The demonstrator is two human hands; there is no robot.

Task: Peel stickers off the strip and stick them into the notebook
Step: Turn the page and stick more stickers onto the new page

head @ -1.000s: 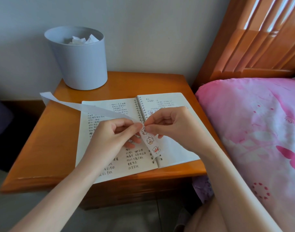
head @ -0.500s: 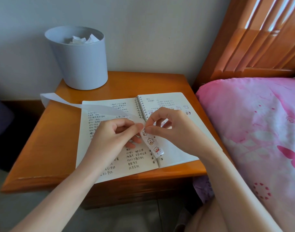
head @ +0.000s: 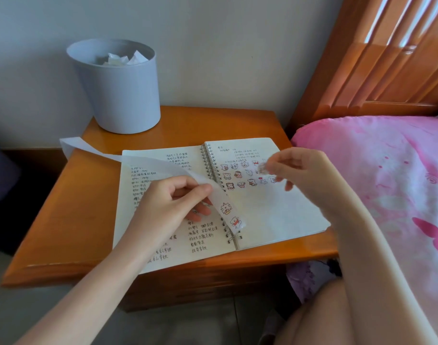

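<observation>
Left hand (head: 168, 202) pinches the sticker strip (head: 148, 163) between thumb and forefinger, other fingers (head: 198, 212) curled loosely under it, over the left page of the open spiral notebook (head: 275, 215). The strip is a long white backing: its bare end runs up and left past the notebook edge and hangs off the desk (head: 71, 207) side, and its short end drops down right of the pinch, across the spiral binding (head: 213, 168). Two cartoon animal stickers on that short end, upper one (head: 225, 207), lower one (head: 235, 221) at the tip.

Right hand (head: 305, 175) is over the upper part of the right page, fingertips closed on a small peeled sticker (head: 262, 168). The hand is motion-blurred, so cannot tell if the sticker touches the paper. Just beside it, three rows of stuck stickers (head: 240, 175) on the right page, under a few handwritten lines. The left page is full of handwriting.

Notebook lies flat on the orange wooden desk, near its front edge. Pale grey bin (head: 123, 95) stands at the back left corner against the wall, with white paper scraps (head: 121, 59) inside. Pink patterned bed cover (head: 387, 170) to the right, touching the desk side, wooden headboard (head: 387, 58) behind it
</observation>
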